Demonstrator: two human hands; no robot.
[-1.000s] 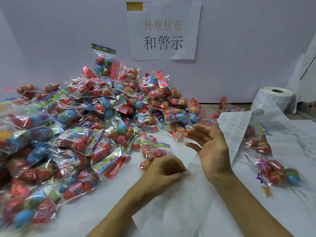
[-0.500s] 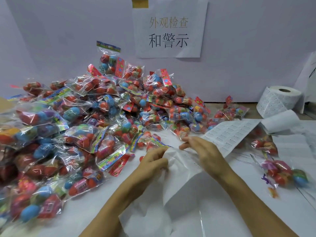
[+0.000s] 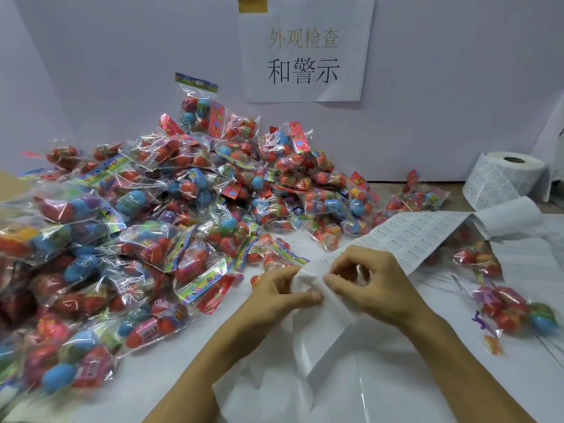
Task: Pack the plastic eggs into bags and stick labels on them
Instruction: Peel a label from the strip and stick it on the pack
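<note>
White table (image 3: 171,389): egg bags (image 3: 158,227), label roll (image 3: 503,178).

Bright, even light from above, soft shadows only. Shiny glare on the bags (image 3: 171,227). Pic bends at the edges, w/ the left side blurry. Middle is sharp.

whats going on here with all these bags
A person is working at a white strip of printed labels that runs from a roll. Left hand and right hand both pinch its near end. A big heap of clear bags of coloured plastic eggs lies to the left.
</note>
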